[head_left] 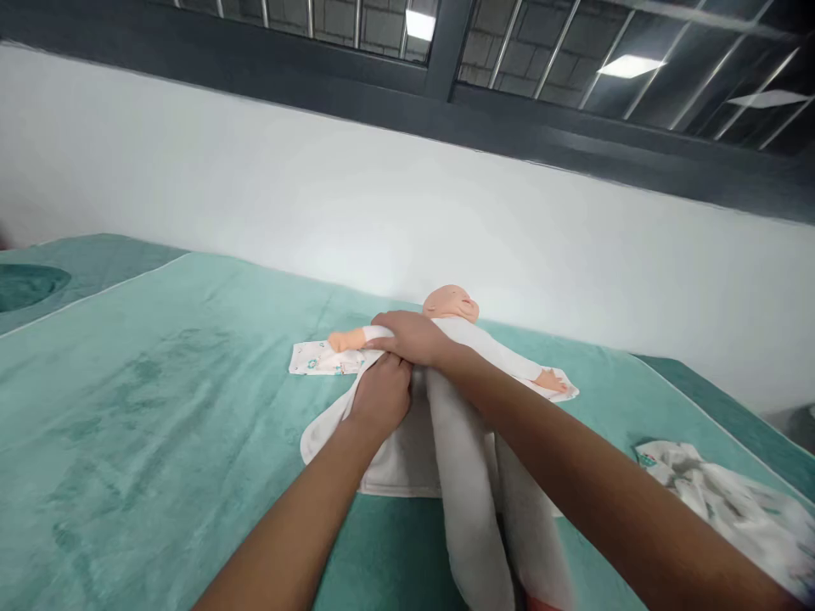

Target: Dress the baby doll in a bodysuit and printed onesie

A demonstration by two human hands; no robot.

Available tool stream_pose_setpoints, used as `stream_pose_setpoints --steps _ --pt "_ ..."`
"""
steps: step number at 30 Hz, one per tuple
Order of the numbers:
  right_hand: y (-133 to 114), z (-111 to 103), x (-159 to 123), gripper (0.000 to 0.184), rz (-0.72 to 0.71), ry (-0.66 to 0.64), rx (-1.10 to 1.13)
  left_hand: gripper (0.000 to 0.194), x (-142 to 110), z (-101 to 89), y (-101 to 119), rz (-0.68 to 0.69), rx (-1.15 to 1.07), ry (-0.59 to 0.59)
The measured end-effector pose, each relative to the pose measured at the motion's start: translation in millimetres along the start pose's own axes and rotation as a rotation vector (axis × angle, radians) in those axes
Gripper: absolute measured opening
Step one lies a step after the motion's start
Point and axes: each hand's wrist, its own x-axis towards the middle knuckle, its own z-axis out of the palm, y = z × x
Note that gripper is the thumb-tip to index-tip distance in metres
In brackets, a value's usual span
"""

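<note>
A baby doll (451,303) lies on its back with its head toward the wall, dressed in white. Beneath it an open white baby garment (322,357) is spread out, with small prints on its sleeves. My right hand (413,337) reaches across the doll's chest, its fingers and thumb around the doll's arm (375,333) on the left side. Just below, my left hand (383,392) is closed at the doll's side against the white cloth; its fingertips are hidden, so what it grips is unclear. The doll's legs (468,492) point toward me between my forearms.
A green bedspread (210,407) covers the surface. At the right lies a crumpled white printed cloth (732,501). Behind the doll rises a white wall (306,195), with a dark-framed barred window (439,51) above it.
</note>
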Motion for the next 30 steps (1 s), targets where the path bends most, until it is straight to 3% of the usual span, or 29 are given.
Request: stream_pose_setpoints --steps 3,5,8,10,14,17,19,22,26,28,30 --pt "11 -10 -20 0.037 -0.006 0.212 0.274 0.034 3 -8.8 -4 -0.039 0.261 0.067" --pt "12 -14 -30 0.041 -0.008 0.246 0.373 0.030 4 -15.7 -9 -0.144 0.366 0.119" --pt "7 -13 -38 0.039 -0.019 0.231 0.350 0.025 4 -26.3 -20 -0.267 0.382 0.201" --pt "3 -10 -40 0.037 -0.022 0.186 0.275 0.020 4 -33.5 -31 -0.344 0.254 0.177" --pt "2 -7 -40 0.038 0.006 0.177 0.144 0.010 5 -49.7 -49 -0.424 -0.331 0.061" --pt "8 -7 -41 0.040 0.020 0.202 0.012 0.014 6 -60.5 -55 -0.559 -0.689 0.071" --pt "11 -5 -40 0.039 0.028 0.208 -0.111 0.017 7 -63.7 -53 -0.646 -0.802 0.106" --pt "12 4 -35 0.035 0.050 0.215 -0.260 0.017 7 -60.8 -45 -0.611 -0.833 0.188" --pt "3 20 -21 0.023 0.056 0.215 -0.342 0.014 9 -50.2 -26 -0.401 -0.769 0.201" --pt "0 22 -18 0.016 0.031 0.217 -0.312 0.015 9 -47.0 -19 -0.303 -0.750 0.188" --pt "6 16 -26 0.017 0.029 0.282 -0.173 0.016 9 -46.5 -18 -0.302 -0.732 0.211"
